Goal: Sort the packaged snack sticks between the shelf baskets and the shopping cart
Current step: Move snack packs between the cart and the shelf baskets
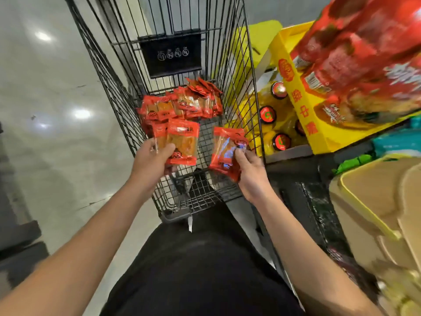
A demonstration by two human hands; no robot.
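Glossy shop floor (52, 92) under wire cart (127, 106); packets (182, 103) piled inside. Left hand (150, 160) gripping packs (182, 142); right hand (250, 172) pinching bundle (225, 149). Yellow boxes (305, 119) alongside.

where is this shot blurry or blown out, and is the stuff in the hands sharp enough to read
Head view: the big red printed snack bags at upper right and the tan cardboard boxes at lower right are motion-smeared; ceiling lights glare off the glossy grey floor; the black wire shopping cart bows from wide-angle distortion; the red-and-orange snack packets in the left hand and right hand are fairly sharp, their print unreadable.
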